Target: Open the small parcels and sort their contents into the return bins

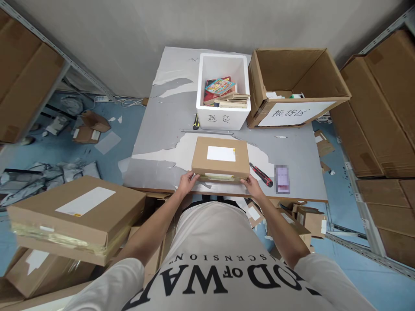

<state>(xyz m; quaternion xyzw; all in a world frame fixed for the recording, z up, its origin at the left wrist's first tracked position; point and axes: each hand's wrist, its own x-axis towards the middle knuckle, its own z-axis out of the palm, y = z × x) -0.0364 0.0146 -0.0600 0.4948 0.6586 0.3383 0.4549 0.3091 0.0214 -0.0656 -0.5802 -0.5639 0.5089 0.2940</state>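
A taped brown cardboard box [201, 153] with a white label [221, 153] on top lies near the front edge of the table. My left hand [188, 182] grips its near left corner, and my right hand [252, 185] grips the near right corner. The undersides of both grips are partly hidden. Right beside the box is a red and black utility knife [261, 174]. A phone-like item [282, 179], blurred out, lies further right. Behind the box, a yellow and black cutter [196, 122] rests against a white foam bin.
The white foam bin [223, 119] holds books [220, 88]. Next to it stands a large open carton [298, 77] with a handwritten sign. A big taped box [78, 216] sits on a pile at my left. Shelves with cartons [385, 103] flank the table [301, 151].
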